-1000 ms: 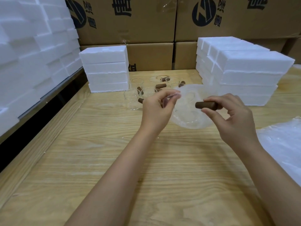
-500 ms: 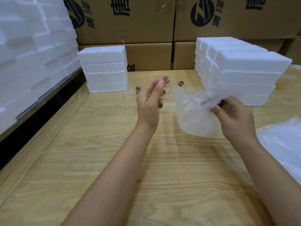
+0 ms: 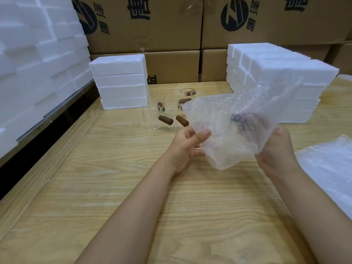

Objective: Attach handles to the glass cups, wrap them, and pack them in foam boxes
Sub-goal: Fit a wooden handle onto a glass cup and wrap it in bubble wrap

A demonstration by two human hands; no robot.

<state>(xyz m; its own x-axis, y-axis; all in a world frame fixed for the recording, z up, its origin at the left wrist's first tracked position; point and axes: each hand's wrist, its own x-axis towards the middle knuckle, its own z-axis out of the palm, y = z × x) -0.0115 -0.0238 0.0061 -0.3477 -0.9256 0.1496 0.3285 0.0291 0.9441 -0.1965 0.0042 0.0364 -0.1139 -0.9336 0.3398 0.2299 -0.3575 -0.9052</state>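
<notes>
A sheet of bubble wrap (image 3: pixel 224 130) is draped over a glass cup held above the wooden table (image 3: pixel 133 197). The cup's brown handle (image 3: pixel 242 119) shows dimly through the wrap. My left hand (image 3: pixel 187 143) pinches the wrap's left edge between thumb and fingers. My right hand (image 3: pixel 276 147) grips the wrapped cup from the right and below. Several more glass cups (image 3: pixel 152 117) with brown handles (image 3: pixel 166 120) stand on the table beyond my hands.
A short stack of white foam boxes (image 3: pixel 120 80) stands at the back left, a larger stack (image 3: pixel 276 73) at the back right. More foam (image 3: pixel 34 63) fills the left side. Loose bubble wrap sheets (image 3: pixel 329 174) lie at the right edge. Cardboard cartons (image 3: pixel 152 25) line the back.
The bubble wrap has come up and over the cup, hiding the handle that was bare a second ago. My left hand, briefly free, now pinches the wrap's left edge.
</notes>
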